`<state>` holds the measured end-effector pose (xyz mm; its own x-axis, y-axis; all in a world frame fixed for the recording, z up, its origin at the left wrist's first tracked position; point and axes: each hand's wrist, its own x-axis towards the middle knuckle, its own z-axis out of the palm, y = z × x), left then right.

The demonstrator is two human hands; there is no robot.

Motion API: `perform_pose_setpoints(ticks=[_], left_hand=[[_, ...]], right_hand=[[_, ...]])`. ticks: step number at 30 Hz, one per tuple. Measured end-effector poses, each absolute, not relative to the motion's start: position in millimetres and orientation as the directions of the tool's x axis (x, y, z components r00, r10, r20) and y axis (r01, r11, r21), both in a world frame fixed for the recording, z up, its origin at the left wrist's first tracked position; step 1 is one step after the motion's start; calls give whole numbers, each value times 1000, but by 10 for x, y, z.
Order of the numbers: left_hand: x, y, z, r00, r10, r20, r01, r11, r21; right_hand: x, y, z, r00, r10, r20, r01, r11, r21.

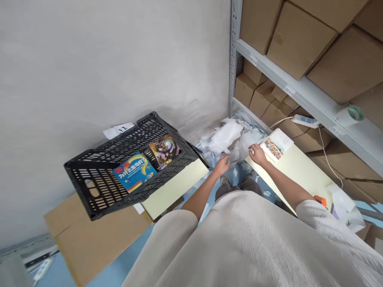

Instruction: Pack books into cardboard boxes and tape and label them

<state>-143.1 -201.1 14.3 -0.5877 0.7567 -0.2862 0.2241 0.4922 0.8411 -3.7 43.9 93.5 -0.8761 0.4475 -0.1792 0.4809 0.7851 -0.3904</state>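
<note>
My left hand (222,165) hangs in the gap between two pale yellow tabletops, fingers loosely apart, with nothing in it. Nearest to it is the corner of a black plastic crate (98,159). Inside the crate lie a blue book (134,172) with a yellow banana on its cover and a darker book (164,150) with a colourful figure. My right hand (257,154), also empty, has its fingers spread at the left edge of a white picture book (277,145). Whether it touches that book I cannot tell.
Crumpled white wrapping (225,135) and paper scraps litter the floor ahead. Cardboard boxes (301,40) fill the metal shelf (269,63) on the right, where a tape roll (355,113) and a power strip (305,120) sit. A large carton (101,239) stands lower left.
</note>
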Motion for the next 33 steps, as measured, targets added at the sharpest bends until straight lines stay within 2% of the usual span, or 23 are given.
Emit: perform_pose_setpoints(ticks=[8,15,26,33], left_hand=[[-1687,-1783,-118,-697,628,-346,84,551,830],[-1907,-1438,-698,-774,478,-414,-62,594,802],[-2362,-945,-2022,-779,393,-488,-168,619,768],[-2564,-906,-2907,-779,349,-521,-205,644,737]], right_hand=[[-736,915,620,-912,313,-266,400,824,-402],[-1410,1527,48,-903,226,-365,362,859,-363],[-1981,2014,-1412,-775,333,-538,520,819,-242],[-2183,2036,-2349,-759,267,-594,471,855,-218]])
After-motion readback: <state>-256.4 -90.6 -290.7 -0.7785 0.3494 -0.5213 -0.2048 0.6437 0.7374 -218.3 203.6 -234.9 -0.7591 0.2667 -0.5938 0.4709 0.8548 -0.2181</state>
